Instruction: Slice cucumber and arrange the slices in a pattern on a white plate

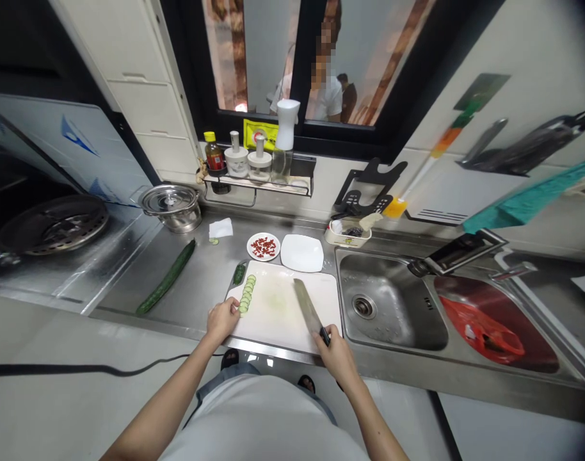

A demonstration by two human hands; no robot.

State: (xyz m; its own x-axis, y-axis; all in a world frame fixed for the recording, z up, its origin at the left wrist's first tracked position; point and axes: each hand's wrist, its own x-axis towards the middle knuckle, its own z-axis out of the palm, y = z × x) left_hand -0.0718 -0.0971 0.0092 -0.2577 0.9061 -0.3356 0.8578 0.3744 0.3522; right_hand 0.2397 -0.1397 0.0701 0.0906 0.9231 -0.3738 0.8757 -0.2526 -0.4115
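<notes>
At lower centre, the right hand (335,353) grasped one knife (308,306) over the right half of one cutting board (268,322). A broad stretch of board separated the blade from one row of cucumber slices (246,294) along the left edge; the left hand (223,319) met its lower end, though whether it pinched a slice could not be told. Two plates (302,251) bordered the upper edge; one whole cucumber (169,280) lay left of centre.

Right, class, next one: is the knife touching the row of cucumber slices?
Apart. The head view shows a wide stretch of the white cutting board between the knife and the cucumber slices.
</notes>
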